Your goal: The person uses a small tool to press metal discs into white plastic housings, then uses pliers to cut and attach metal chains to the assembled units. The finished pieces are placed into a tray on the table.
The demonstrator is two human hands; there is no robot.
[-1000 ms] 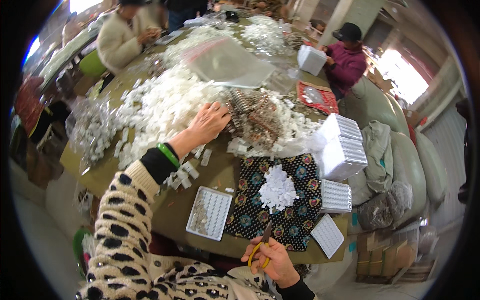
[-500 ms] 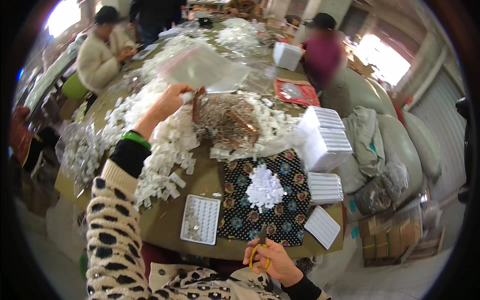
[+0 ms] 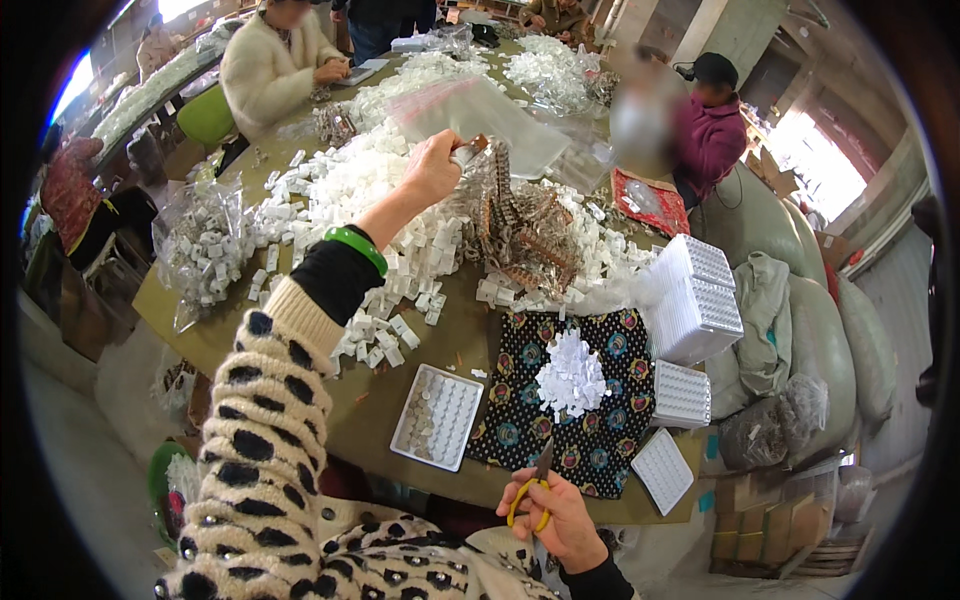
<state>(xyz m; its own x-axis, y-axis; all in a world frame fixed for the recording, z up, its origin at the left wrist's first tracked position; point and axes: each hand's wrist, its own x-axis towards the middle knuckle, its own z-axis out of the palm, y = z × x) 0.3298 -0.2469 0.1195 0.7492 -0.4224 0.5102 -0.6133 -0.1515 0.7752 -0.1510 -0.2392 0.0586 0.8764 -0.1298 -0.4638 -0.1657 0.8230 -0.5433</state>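
Note:
My left hand, wearing a green bangle at the wrist, is closed on the end of a strip of small linked metal parts, brownish and shiny. The strip hangs from my fingers into a tangled heap of similar strips. Close to my body, my right hand grips yellow-handled scissors, blades pointing away from me. Beyond them, small white pieces lie heaped on a dark patterned cloth. To its left, a white compartment tray has small round pieces in some cells.
White plastic parts cover much of the table's middle, beside a clear bag full of them. Stacked white trays stand at the right, with a single tray nearer. Sacks line the right side; co-workers sit around the far table.
My left hand has lifted the strip higher above the heap. The whole view has shifted, so the table sits further right. My right hand still holds the scissors near my body.

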